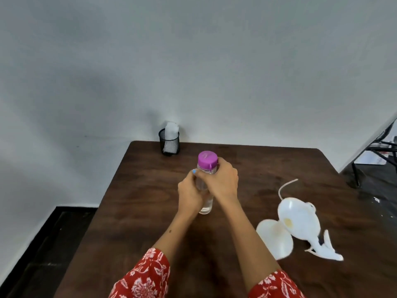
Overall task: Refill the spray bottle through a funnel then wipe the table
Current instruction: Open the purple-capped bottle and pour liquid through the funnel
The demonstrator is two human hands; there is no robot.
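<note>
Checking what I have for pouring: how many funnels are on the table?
2. A small white funnel lies right of the person's forearms; a larger white funnel lies just beyond it, overlapping its edge. None seem hidden.

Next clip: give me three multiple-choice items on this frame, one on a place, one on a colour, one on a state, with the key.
1. Where does the black mesh cup stand?
A. far edge of the table, by the wall
B. near right corner
C. on the floor

2. What colour is the clear bottle's cap?
A. green
B. purple
C. white

3. How is the clear bottle held?
A. lying untouched
B. by one hand only
C. upright, gripped by both hands

Key: 1 A, the cup sits at the far edge against the wall; 2 B, the cap is purple; 3 C, the left hand and right hand wrap round it.
</note>
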